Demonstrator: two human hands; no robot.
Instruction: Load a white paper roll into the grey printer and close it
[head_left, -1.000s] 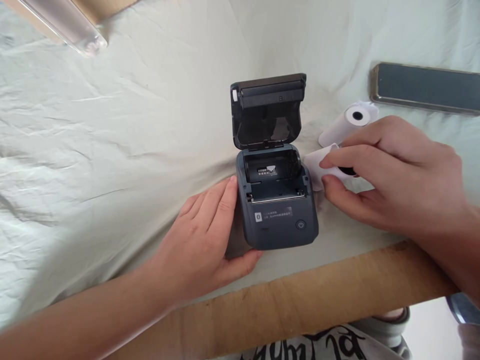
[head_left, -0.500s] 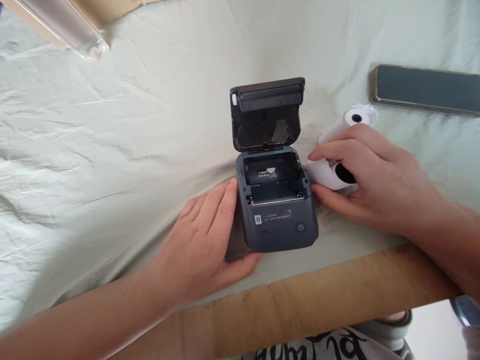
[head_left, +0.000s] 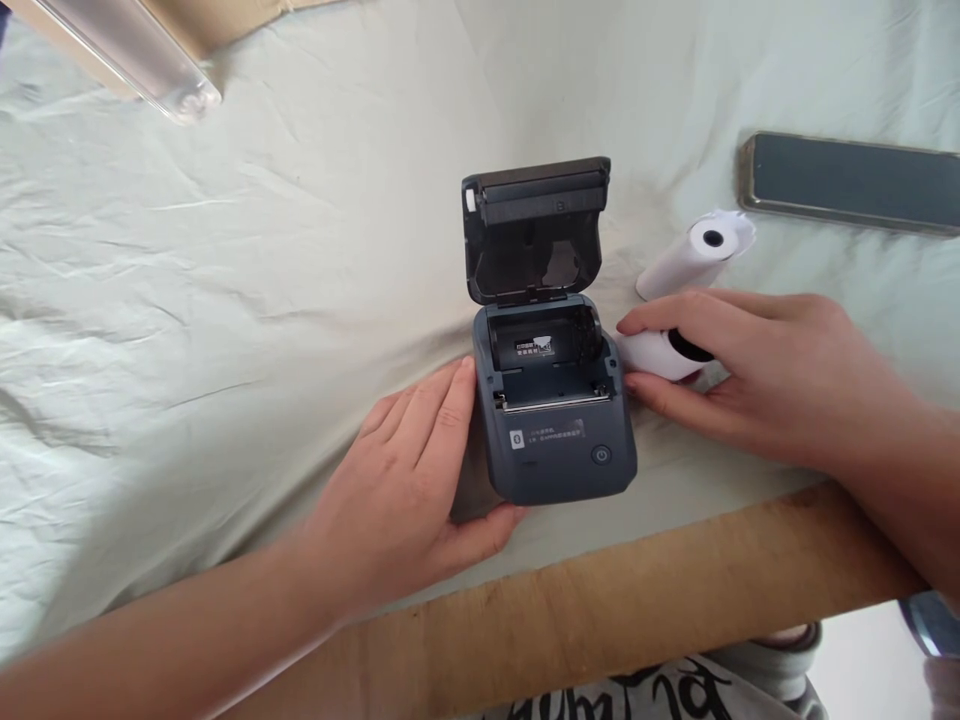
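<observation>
A dark blue-grey printer (head_left: 559, 460) stands in the middle with its black lid (head_left: 534, 235) raised and its paper compartment bare. My left hand (head_left: 412, 470) rests along the printer's left side, the thumb at its front lower edge. To the right of the printer, my right hand (head_left: 742, 370) has its thumb and fingers around a white roll (head_left: 652, 353) with a dark core. Just behind that hand lies another white paper roll (head_left: 686, 262) with a loose, frayed end and a black core.
A dark phone (head_left: 855, 180) in a case lies at the right. At the upper left are a clear plastic object (head_left: 150, 60) and some cardboard (head_left: 217, 20). A wooden edge (head_left: 600, 600) runs along the front of the cloth (head_left: 225, 250).
My right hand's fingers have come down and closed around the nearer white roll, showing more of the roll behind. My left hand and the printer have stayed in place.
</observation>
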